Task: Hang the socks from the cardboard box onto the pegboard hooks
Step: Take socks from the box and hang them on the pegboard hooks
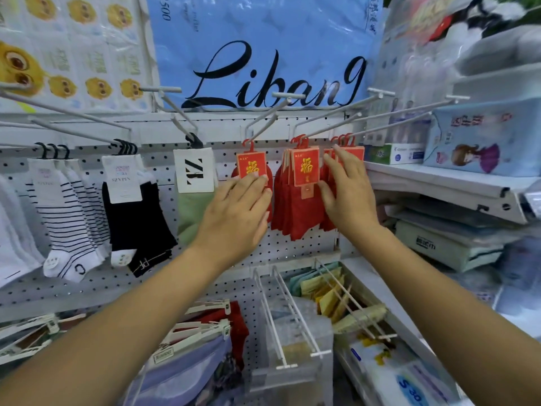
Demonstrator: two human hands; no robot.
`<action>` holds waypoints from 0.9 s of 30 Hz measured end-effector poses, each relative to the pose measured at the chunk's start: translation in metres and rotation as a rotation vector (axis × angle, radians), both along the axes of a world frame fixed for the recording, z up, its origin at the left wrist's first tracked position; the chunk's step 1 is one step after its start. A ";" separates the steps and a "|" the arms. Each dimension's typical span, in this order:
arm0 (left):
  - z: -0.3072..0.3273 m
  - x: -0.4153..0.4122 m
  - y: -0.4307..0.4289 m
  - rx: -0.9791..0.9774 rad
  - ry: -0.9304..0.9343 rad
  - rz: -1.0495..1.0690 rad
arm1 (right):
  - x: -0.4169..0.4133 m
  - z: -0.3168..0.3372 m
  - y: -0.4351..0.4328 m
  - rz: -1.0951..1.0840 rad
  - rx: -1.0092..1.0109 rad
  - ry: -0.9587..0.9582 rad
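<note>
The left hand (234,212), fingers straight, presses the single red sock pack (251,167) hanging just above them; the right hand (349,190), fingers spread open, touches the rightmost red socks (357,153); a thicker red bundle (304,171) hangs between.

Two hands at mid-frame: left hand (237,209) and right hand (348,194). Three lots of red socks at centre: a single red pack (251,167), a thick red bundle (304,168) and a right red bundle (355,152), both too stacked to count. One green sock pack (194,206). At left, black socks (131,218) hang on four hangers (126,146), striped socks (67,224) on three
</note>
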State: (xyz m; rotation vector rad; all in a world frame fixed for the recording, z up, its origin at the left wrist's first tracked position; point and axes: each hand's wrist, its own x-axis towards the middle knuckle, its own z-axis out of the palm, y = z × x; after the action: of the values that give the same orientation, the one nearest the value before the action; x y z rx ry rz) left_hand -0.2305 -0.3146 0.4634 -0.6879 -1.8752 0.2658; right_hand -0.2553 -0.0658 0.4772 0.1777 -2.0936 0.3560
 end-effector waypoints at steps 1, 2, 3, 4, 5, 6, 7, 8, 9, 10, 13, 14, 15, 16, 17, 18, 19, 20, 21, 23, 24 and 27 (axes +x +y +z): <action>0.000 -0.002 0.001 -0.027 0.003 0.012 | 0.001 -0.002 0.006 -0.019 -0.046 -0.006; 0.000 -0.004 0.001 -0.045 0.014 0.025 | 0.001 -0.004 0.012 -0.037 -0.076 -0.034; -0.001 -0.006 0.000 -0.055 0.029 0.037 | -0.001 -0.004 0.018 -0.052 -0.093 -0.075; -0.002 -0.008 -0.001 -0.055 0.041 0.047 | -0.003 -0.004 0.024 -0.055 -0.101 -0.120; -0.003 -0.009 -0.003 -0.046 0.048 0.052 | -0.006 -0.004 0.028 -0.046 -0.104 -0.163; -0.004 -0.010 -0.005 -0.032 0.051 0.055 | -0.008 -0.004 0.031 -0.028 -0.105 -0.202; -0.006 -0.012 -0.007 -0.016 0.055 0.057 | -0.011 -0.004 0.033 -0.010 -0.098 -0.232; -0.007 -0.013 -0.009 0.000 0.061 0.058 | -0.012 -0.003 0.035 0.003 -0.083 -0.253; -0.008 -0.013 -0.010 0.017 0.069 0.056 | -0.014 -0.003 0.036 0.011 -0.067 -0.270; -0.009 -0.013 -0.011 0.037 0.080 0.052 | -0.015 -0.002 0.036 0.018 -0.057 -0.288; -0.009 -0.011 -0.013 0.120 0.117 0.041 | -0.015 0.005 0.036 0.029 -0.050 -0.336; -0.008 -0.009 -0.014 0.154 0.134 0.032 | -0.012 0.007 0.034 0.031 -0.049 -0.339; -0.008 -0.007 -0.016 0.186 0.152 0.006 | -0.009 0.010 0.031 0.039 -0.055 -0.327; -0.008 -0.006 -0.018 0.211 0.168 -0.042 | -0.003 0.012 0.026 0.061 -0.069 -0.295; -0.008 -0.004 -0.021 0.226 0.183 -0.107 | 0.005 0.013 0.019 0.096 -0.085 -0.245; -0.008 -0.002 -0.025 0.229 0.192 -0.175 | 0.014 0.014 0.011 0.140 -0.095 -0.178; -0.008 0.001 -0.029 0.230 0.194 -0.232 | 0.024 0.013 0.000 0.185 -0.095 -0.104; -0.008 0.005 -0.033 0.242 0.195 -0.269 | 0.033 0.011 -0.012 0.227 -0.090 -0.038; -0.009 0.009 -0.038 0.268 0.202 -0.291 | 0.042 0.010 -0.026 0.269 -0.088 0.011; -0.012 0.018 -0.050 0.332 0.229 -0.306 | 0.056 0.007 -0.055 0.359 -0.092 0.070; -0.013 0.023 -0.058 0.358 0.241 -0.303 | 0.062 0.006 -0.071 0.403 -0.095 0.083; -0.016 0.037 -0.092 0.421 0.253 -0.269 | 0.075 0.004 -0.122 0.532 -0.115 0.065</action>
State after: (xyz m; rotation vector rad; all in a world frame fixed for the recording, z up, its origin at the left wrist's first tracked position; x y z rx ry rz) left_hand -0.1937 -0.4070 0.4469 -0.5755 -1.5103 -0.2034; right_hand -0.1803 -0.1881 0.4812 0.6727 -1.9325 0.7735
